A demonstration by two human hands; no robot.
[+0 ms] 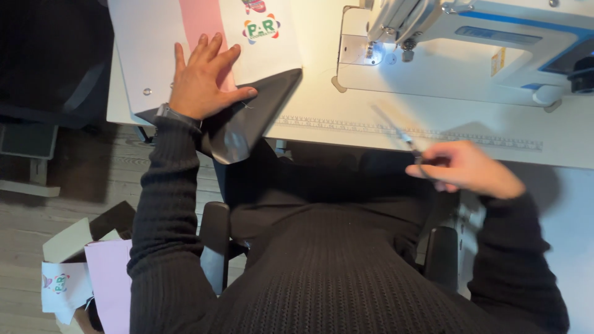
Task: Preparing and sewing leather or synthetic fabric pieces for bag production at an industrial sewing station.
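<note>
A white tabletop carries a sewing machine at its far right. The left hand, fingers spread flat, presses a dark fabric piece overhanging the near edge, beside white and pink printed sheets. The right hand has its grip closed around blurred scissors, near a ruler strip.

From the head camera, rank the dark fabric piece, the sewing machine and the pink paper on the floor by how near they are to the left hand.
1. Dark fabric piece, under the left hand on the table.
2. Sewing machine, across the table to the right.
3. Pink paper, down on the floor at lower left.
</note>
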